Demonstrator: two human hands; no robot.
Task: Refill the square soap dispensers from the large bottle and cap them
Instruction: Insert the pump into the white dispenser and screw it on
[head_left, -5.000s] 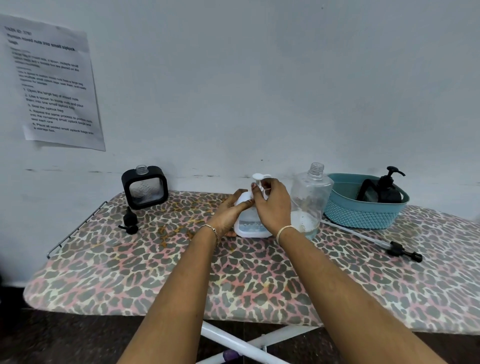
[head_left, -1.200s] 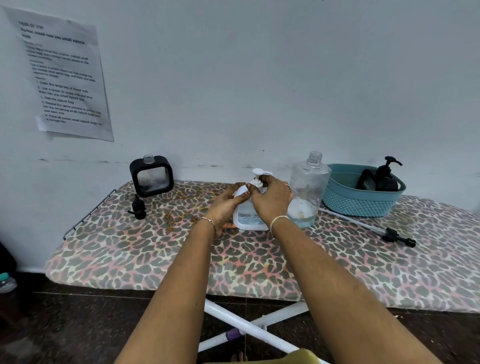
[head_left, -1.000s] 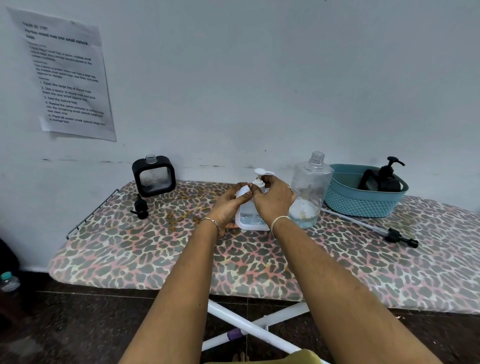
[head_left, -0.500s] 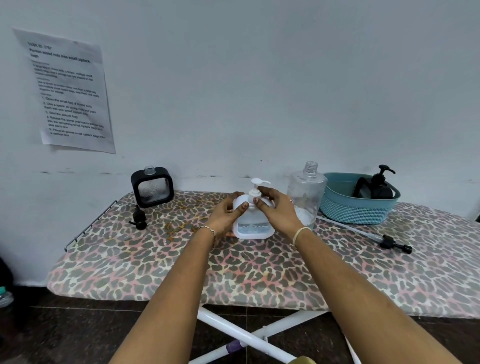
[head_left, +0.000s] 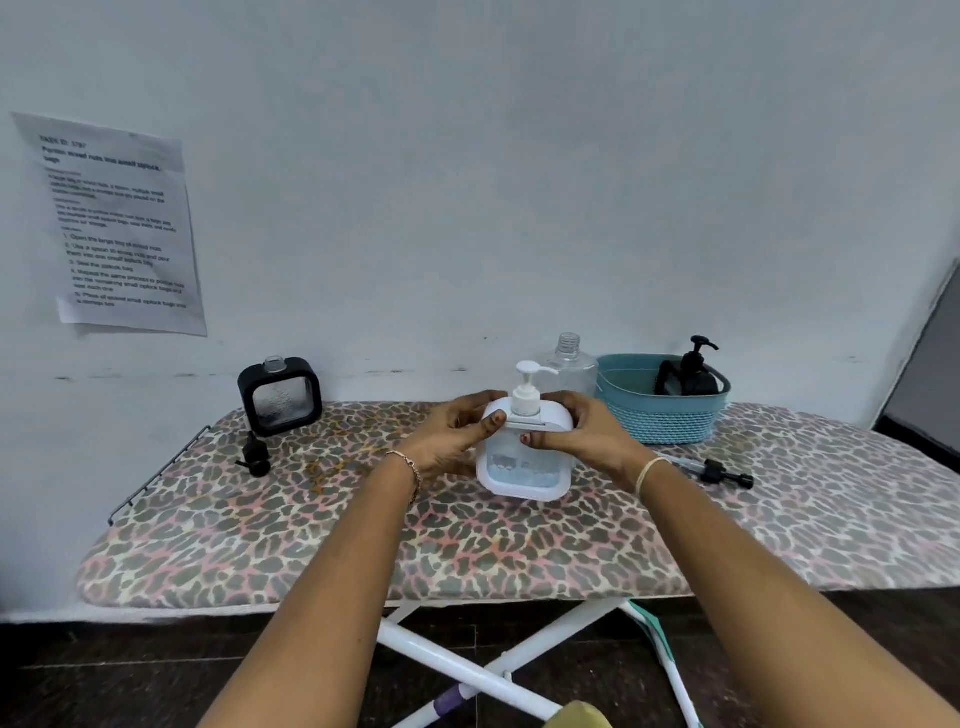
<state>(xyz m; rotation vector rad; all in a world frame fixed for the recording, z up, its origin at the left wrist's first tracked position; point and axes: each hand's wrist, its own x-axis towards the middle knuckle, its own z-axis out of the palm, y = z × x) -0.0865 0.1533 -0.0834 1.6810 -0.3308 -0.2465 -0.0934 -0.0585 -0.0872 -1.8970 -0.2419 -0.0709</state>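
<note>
- Ironing board (head_left: 467, 551) with leopard cover runs under both forearms, nearest the camera.
- Left hand (head_left: 447, 441) and right hand (head_left: 576, 436) grip the white square dispenser (head_left: 522, 470) between them. The fingers curl round its upper sides and both thumbs press on the front face.
- The dispenser is upright with liquid low in its window. Cannot tell if the base rests on the board.
- White pump (head_left: 527, 389) stands just above the thumbs, seated on the neck with its spout toward the right hand. This one looks capped.
- To do the step well, likely: one hand clamps the body, the other turns the collar until snug. Keep it upright and keep off the pump head.
- Large bottle (head_left: 569, 358) is just behind the right fingers, uncapped and nearly hidden.
- Black square dispenser (head_left: 279, 395) is well left of the left fingers, its neck open. Black pump (head_left: 254, 457) lies in front of it, so that one is likely next.
- Teal basket (head_left: 660, 415) sits beyond the right hand and holds another black dispenser.
</note>
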